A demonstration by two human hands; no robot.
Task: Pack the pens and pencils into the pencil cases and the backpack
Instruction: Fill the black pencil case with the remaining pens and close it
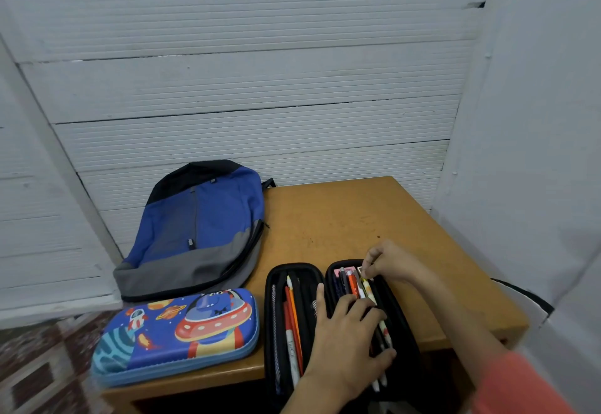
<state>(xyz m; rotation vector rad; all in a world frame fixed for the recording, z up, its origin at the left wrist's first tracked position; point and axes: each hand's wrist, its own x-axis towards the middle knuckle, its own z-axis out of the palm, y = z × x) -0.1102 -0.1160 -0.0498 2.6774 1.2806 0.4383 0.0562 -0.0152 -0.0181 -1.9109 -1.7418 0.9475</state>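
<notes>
Right hand (395,262) fingers pinched pen (369,287) tip, lower right; left hand (344,332) pressed flat, gripping nothing. Pens light, stiff, slippery; grip mid-barrel.

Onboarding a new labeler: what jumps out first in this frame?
Most striking is the open black pencil case at the table's near edge, both halves full of pens and pencils, with the left hand pressing on its right half and the right hand pinching a pen tip at its far end. Left of it lies the closed space-cartoon pencil case, and behind that the blue and grey backpack, lying flat.
</notes>
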